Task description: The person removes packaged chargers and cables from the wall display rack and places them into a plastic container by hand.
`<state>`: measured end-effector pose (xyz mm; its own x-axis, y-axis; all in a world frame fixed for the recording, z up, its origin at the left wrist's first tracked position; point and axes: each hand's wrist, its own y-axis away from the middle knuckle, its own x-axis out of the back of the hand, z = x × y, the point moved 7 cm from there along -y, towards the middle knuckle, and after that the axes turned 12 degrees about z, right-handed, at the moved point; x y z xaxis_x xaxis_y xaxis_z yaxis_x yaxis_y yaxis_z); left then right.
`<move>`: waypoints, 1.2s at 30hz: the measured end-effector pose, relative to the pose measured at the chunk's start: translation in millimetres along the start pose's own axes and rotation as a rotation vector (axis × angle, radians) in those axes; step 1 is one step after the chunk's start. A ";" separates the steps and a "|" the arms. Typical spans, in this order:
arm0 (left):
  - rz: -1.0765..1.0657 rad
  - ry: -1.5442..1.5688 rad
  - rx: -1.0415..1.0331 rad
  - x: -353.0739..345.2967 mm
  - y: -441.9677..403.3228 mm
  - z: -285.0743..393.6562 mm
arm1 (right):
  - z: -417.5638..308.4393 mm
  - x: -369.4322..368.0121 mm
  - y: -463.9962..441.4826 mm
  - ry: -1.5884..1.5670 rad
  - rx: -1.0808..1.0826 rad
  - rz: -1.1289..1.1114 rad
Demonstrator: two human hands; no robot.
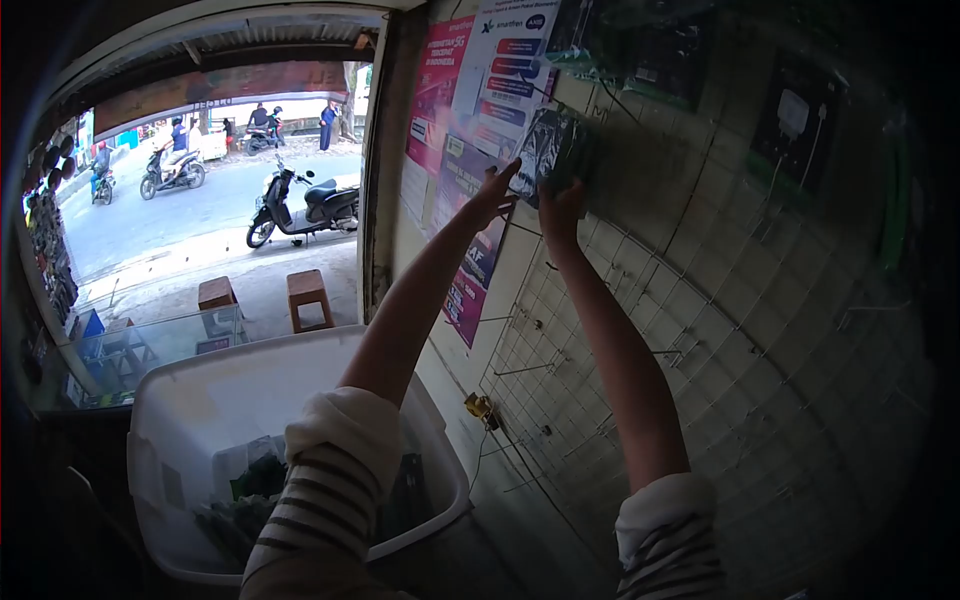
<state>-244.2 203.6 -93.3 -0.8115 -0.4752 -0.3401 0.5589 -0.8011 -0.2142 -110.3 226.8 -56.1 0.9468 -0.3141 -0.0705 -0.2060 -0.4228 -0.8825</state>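
Note:
Both arms reach up to the wall rack. My left hand (492, 197) is at the left edge of a dark, glossy plastic packet (543, 150), its fingers partly spread. My right hand (562, 205) is closed on the packet's lower right part. The packet hangs upright near the top of the wire grid (640, 330), in front of the posters (500, 90). Whether it is on a hook cannot be made out. More packaged goods (795, 120) hang to the upper right.
Below stands a white plastic bin (240, 370) with dark packets (245, 500) inside. Bare hooks stick out from the grid. Beyond the opening are two stools (308, 300), a parked scooter (310, 207), and people on a street.

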 end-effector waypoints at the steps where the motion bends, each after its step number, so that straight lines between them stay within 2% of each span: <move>1: 0.002 -0.003 0.000 1.1 -0.7 -2.1 | 0.3 -1.5 -0.6 0.056 0.057 0.049; 2: 0.024 0.027 0.027 4.3 -0.6 -4.2 | 3.6 -5.0 -1.7 0.052 0.052 0.050; 4: 0.047 0.052 0.048 10.9 -1.4 -9.0 | 1.6 -13.8 -2.6 -0.060 -0.103 -0.099; 7: 0.101 0.068 -0.067 26.5 4.5 -7.0 | -21.3 -8.9 -5.4 -0.061 -0.087 -0.113; 9: 0.062 0.090 -0.174 29.6 12.0 -0.2 | -27.1 -10.4 -5.6 -0.057 -0.083 -0.071; 11: 0.095 0.151 -0.170 33.6 17.9 3.5 | -31.7 -9.9 -6.3 -0.050 -0.075 -0.031; 13: 0.073 0.232 -0.166 34.3 25.2 10.9 | -49.7 -5.9 -8.2 -0.098 -0.079 -0.114; 17: 0.102 0.258 -0.193 46.3 35.2 27.2 | -79.9 0.4 -5.4 -0.193 -0.086 -0.143; 27: 0.082 0.198 -0.295 83.6 62.9 58.8 | -129.9 1.1 9.3 -0.277 0.022 -0.143; 31: 0.179 -0.013 -0.389 109.5 94.7 75.7 | -150.2 7.1 29.7 -0.309 0.048 -0.147; 33: 0.531 -0.212 -0.759 141.8 130.1 101.3 | -158.6 12.7 52.9 -0.468 -0.045 -0.263; 34: 0.508 -0.365 -0.845 148.4 151.0 114.1 | -160.9 11.7 67.7 -0.543 -0.085 -0.351; 36: 0.374 -0.235 -0.888 162.7 187.5 126.8 | -171.5 19.1 99.5 -0.629 -0.173 -0.465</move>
<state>-293.1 -70.1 -72.7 -0.5161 -0.7789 -0.3562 0.6330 -0.0666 -0.7713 -155.2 32.9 -65.5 0.8964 0.4432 -0.0078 0.2573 -0.5347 -0.8049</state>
